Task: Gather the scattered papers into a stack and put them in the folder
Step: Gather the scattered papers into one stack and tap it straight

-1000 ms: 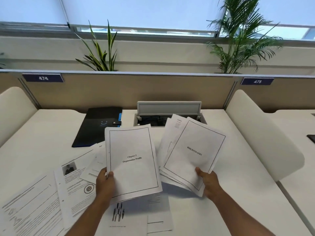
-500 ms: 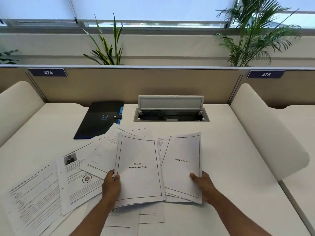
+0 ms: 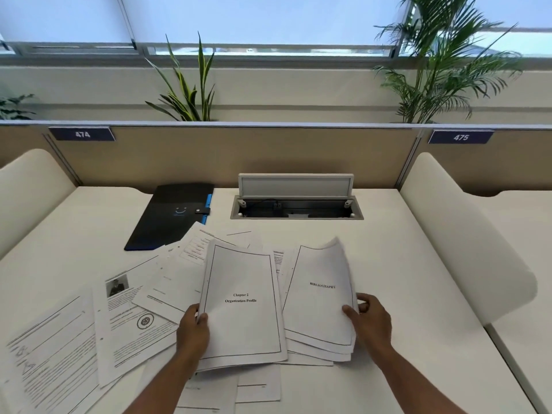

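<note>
At the bottom middle of the frame, the left hand (image 3: 192, 334) grips a bunch of papers (image 3: 242, 306) by its left edge, fingers clamped on it. Just to the right, the right hand (image 3: 370, 319) grips a second bunch (image 3: 321, 297) by its right edge. More loose pages (image 3: 119, 324) lie spread on the white desk (image 3: 418, 294) at lower left. The black folder (image 3: 171, 215) lies shut at upper left of the pages.

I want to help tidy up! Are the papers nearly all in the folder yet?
Not yet. Done: nothing is inside the black folder, which lies shut. In hand: the left hand holds the Chapter 2 sheets, the right hand the Bibliography bundle. Left: loose pages lie spread on the desk.
</note>
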